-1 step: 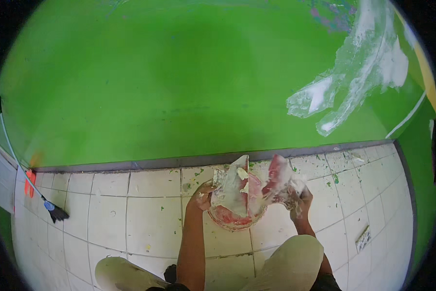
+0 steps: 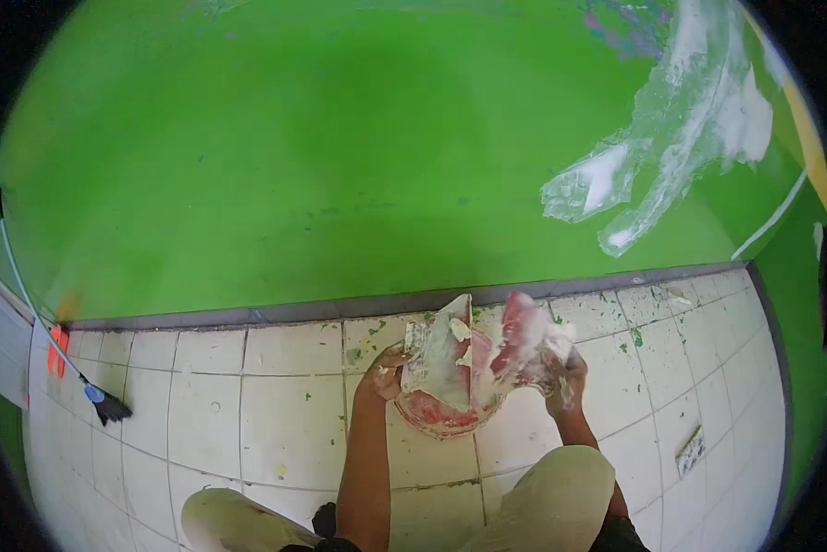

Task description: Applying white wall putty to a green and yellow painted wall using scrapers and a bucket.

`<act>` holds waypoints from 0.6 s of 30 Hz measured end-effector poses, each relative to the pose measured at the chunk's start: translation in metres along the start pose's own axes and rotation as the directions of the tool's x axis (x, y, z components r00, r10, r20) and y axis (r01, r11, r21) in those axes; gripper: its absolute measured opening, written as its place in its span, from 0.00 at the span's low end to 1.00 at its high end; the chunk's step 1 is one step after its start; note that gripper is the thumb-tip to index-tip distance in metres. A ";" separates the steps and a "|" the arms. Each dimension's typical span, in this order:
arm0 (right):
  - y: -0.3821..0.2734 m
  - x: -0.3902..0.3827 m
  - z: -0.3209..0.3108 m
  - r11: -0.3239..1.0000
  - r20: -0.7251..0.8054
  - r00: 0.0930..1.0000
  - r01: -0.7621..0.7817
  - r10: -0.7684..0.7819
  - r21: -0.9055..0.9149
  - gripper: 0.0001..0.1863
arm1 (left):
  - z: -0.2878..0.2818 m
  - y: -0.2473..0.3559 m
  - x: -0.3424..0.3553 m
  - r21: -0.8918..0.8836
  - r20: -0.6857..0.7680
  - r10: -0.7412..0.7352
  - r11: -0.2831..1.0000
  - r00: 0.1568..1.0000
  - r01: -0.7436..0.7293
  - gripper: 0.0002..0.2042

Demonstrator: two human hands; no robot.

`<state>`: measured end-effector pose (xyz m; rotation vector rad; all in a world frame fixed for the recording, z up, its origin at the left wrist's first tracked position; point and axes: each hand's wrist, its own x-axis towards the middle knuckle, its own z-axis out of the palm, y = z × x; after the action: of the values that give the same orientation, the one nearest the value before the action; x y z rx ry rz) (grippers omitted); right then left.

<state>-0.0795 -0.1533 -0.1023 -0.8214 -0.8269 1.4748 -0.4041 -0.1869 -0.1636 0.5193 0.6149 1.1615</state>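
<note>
While I crouch on the tiled floor, both hands work at a small red bucket smeared with white paste.

Left hand curls closed on the bucket's left rim and on a paste-caked flat tool standing up out of it. Right hand, coated in white, grips a second smeared piece at the bucket's right side; fingers wrapped, exact pinch hidden by paste. Bucket sits on the tiles between my knees, near the foot of the green wall. Broom leans far left. White patching marks the wall upper right.
</note>
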 end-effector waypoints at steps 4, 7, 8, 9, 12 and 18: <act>0.044 0.009 -0.008 0.949 0.276 0.954 -0.188 0.116 0.251 0.28 | 0.023 -0.006 0.006 -0.030 0.093 0.067 0.997 0.993 -0.065 0.33; 0.075 0.009 -0.010 0.912 0.347 0.935 -0.200 0.069 0.357 0.28 | 0.031 -0.012 0.011 -0.052 0.099 0.085 0.995 0.991 -0.080 0.34; 0.074 0.009 -0.002 0.921 0.246 0.951 -0.257 0.187 0.293 0.26 | 0.028 -0.013 0.009 -0.051 0.073 0.104 0.994 0.992 -0.100 0.34; 0.071 0.010 0.003 0.920 0.130 0.947 -0.316 0.293 0.231 0.25 | 0.026 -0.015 0.008 -0.050 0.070 0.106 0.993 0.992 -0.103 0.34; 0.076 0.015 0.000 0.879 0.160 0.937 -0.348 0.312 0.327 0.18 | 0.015 -0.025 0.009 -0.046 0.107 0.109 0.993 0.988 -0.105 0.36; 0.068 0.029 0.008 0.914 0.065 0.962 -0.274 0.267 0.298 0.17 | 0.013 -0.038 0.013 -0.025 -0.042 0.130 0.991 0.991 -0.132 0.37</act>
<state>-0.1217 -0.1284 -0.1583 -0.7040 -0.4941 1.8064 -0.3662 -0.1879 -0.1819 0.5195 0.6059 1.3059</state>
